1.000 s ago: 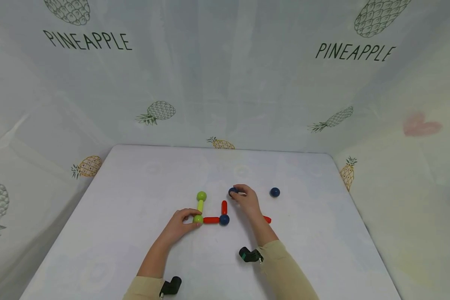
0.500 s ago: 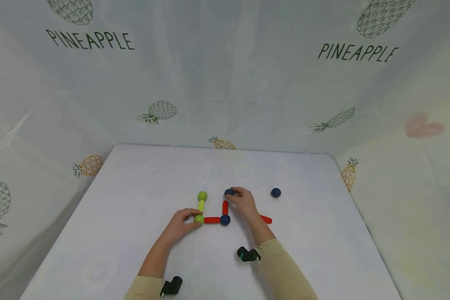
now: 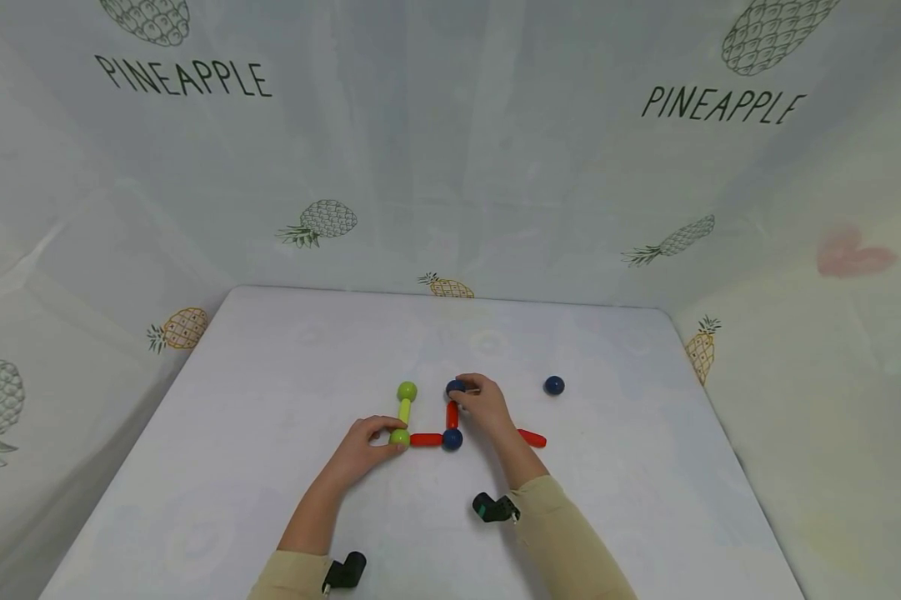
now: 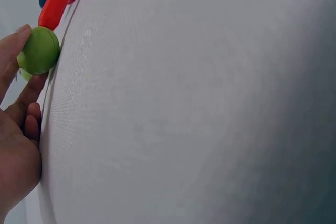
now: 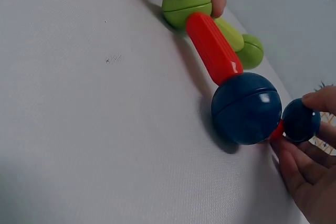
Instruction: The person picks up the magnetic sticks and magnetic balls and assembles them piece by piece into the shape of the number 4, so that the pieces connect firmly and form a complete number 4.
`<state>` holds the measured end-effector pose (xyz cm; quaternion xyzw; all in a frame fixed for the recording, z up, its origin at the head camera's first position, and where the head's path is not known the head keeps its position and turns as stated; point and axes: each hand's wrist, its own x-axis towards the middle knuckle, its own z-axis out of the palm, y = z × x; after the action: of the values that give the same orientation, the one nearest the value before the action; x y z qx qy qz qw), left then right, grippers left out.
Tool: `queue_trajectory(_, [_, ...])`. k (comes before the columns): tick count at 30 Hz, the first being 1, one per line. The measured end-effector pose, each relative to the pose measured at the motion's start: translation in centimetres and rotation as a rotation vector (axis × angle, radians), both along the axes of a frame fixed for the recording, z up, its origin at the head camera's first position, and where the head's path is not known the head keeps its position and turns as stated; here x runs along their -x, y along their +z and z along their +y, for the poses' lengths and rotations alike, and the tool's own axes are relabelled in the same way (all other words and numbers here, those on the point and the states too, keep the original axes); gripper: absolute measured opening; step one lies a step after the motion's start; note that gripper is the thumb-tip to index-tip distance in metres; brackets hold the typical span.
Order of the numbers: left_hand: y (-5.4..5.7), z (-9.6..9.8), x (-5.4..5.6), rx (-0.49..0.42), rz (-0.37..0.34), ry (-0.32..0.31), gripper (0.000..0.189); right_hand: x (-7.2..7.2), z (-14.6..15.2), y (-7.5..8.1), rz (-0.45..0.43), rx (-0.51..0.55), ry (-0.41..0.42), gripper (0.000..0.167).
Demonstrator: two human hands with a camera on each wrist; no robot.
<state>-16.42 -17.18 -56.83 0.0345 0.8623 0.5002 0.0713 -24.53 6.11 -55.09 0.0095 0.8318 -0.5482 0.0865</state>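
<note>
On the table lies a U-shaped chain of balls and rods. My left hand (image 3: 363, 446) pinches the near green ball (image 4: 40, 51) between thumb and fingers. A yellow-green rod (image 3: 404, 411) runs from it to a far green ball (image 3: 407, 391). A red rod (image 5: 212, 48) links the pinched green ball to a blue ball (image 5: 247, 108). From that blue ball a second red rod (image 3: 453, 415) points away from me. At its far end my right hand (image 3: 488, 404) holds another blue ball (image 5: 301, 120) between thumb and fingers, against the rod's tip.
A loose blue ball (image 3: 553, 385) lies to the right on the white table (image 3: 630, 467). A loose red rod (image 3: 533, 438) is partly hidden behind my right forearm. Pineapple-printed cloth (image 3: 450, 167) surrounds the table at the back and sides.
My right hand has moved slightly left with its blue ball, from beside the upright red rod to the rod's far end. My left hand keeps its hold on the green ball.
</note>
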Motion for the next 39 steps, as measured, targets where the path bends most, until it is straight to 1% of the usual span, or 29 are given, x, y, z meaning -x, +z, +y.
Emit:
queue_trajectory(5, [-0.06, -0.03, 0.01, -0.006, 0.002, -0.005, 0.026, -0.02, -0.23, 0.24, -0.02, 0.016, 0.001, 0.036])
queue_trajectory(11, [-0.13, -0.01, -0.01, 0.007, -0.006, 0.01, 0.026, 0.09, -0.32, 0.34, -0.033, 0.039, 0.011, 0.037])
queue_trajectory(18, [-0.18, 0.02, 0.0, 0.003, 0.007, 0.007, 0.026, 0.06, -0.46, 0.4, -0.028, 0.021, 0.009, 0.037])
queue_trajectory(25, [-0.23, 0.02, 0.02, 0.004, -0.001, 0.01, 0.026, 0.06, -0.38, 0.37, -0.033, 0.034, 0.01, 0.037])
queue_trajectory(30, [-0.32, 0.01, 0.02, 0.01, 0.003, 0.008, 0.025, 0.14, -0.24, 0.33, -0.027, 0.018, 0.017, 0.038])
queue_trajectory(34, [-0.4, 0.01, 0.02, 0.014, 0.006, 0.007, 0.026, 0.15, -0.17, 0.51, -0.018, 0.008, 0.011, 0.036])
queue_trajectory(39, [-0.31, -0.01, 0.02, 0.005, 0.01, 0.004, 0.026, 0.02, -0.14, 0.88, -0.017, 0.025, 0.004, 0.036])
